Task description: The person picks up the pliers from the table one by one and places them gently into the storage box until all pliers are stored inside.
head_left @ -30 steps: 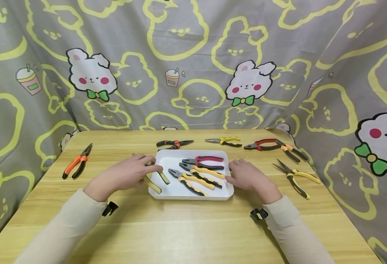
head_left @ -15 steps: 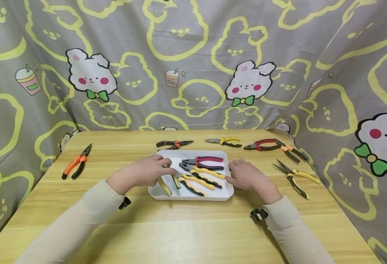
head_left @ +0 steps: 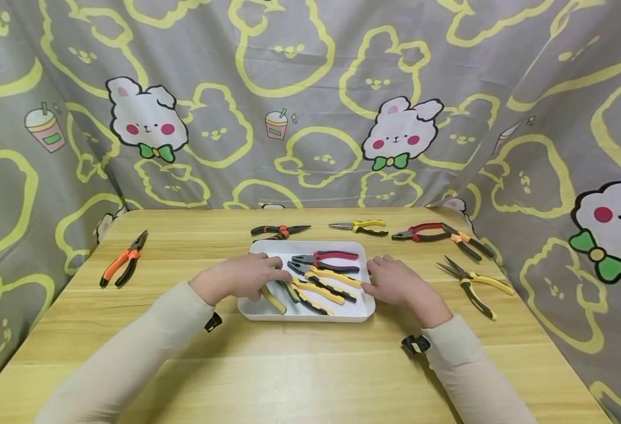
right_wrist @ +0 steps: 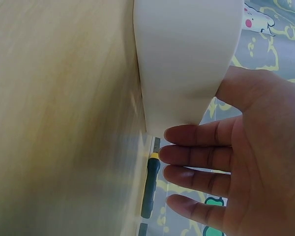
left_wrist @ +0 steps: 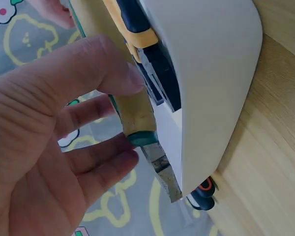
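My left hand point(head_left: 243, 275) holds pliers with yellow-and-green handles point(head_left: 274, 301) over the left part of a white tray point(head_left: 305, 318). In the left wrist view, the thumb lies across one yellow handle point(left_wrist: 140, 110), with fingers behind it; the metal head point(left_wrist: 162, 169) points down by the tray wall. Inside the tray lie two yellow-and-black pliers point(head_left: 318, 291) and red-and-black pliers point(head_left: 336, 255). My right hand point(head_left: 400, 285) touches the tray's right end. Its thumb goes over the rim and its fingers point(right_wrist: 196, 156) are straight, the uppermost against the outer wall.
Orange-and-black pliers point(head_left: 122, 265) lie at the left of the wooden table point(head_left: 299, 377). Behind the tray are black-and-red pliers point(head_left: 284, 231) and yellow-and-black pliers point(head_left: 363, 225). Red-and-black point(head_left: 421, 231), orange-and-black point(head_left: 464, 238) and yellow pliers point(head_left: 471, 280) lie at the right.
My left hand has moved right with the yellow-and-green pliers, from the tray's left edge to beside the pliers lying in it. My right hand stays at the tray's right end.
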Demonstrator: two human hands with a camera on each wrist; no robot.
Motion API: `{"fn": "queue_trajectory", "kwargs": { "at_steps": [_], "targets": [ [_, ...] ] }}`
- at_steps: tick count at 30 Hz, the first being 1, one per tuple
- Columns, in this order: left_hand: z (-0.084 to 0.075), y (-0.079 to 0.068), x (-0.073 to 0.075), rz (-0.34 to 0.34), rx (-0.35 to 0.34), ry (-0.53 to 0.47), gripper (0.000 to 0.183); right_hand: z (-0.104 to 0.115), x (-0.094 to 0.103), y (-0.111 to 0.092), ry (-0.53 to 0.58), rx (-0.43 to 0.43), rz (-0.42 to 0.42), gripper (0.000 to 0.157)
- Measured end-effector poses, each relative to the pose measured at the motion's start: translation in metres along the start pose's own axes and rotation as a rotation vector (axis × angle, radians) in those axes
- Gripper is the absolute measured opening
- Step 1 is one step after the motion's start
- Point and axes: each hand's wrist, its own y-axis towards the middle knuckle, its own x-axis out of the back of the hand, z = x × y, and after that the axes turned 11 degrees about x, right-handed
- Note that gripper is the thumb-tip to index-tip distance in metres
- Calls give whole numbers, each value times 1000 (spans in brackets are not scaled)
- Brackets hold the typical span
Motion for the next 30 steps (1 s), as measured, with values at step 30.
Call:
{"fn": "queue_trajectory", "kwargs": {
  "at_steps": [30],
  "targets": [
    [-1, 39, 2, 45, 72, 35, 67, -2, -2, -1, -2, 2, 0, 41]
  ]
}}
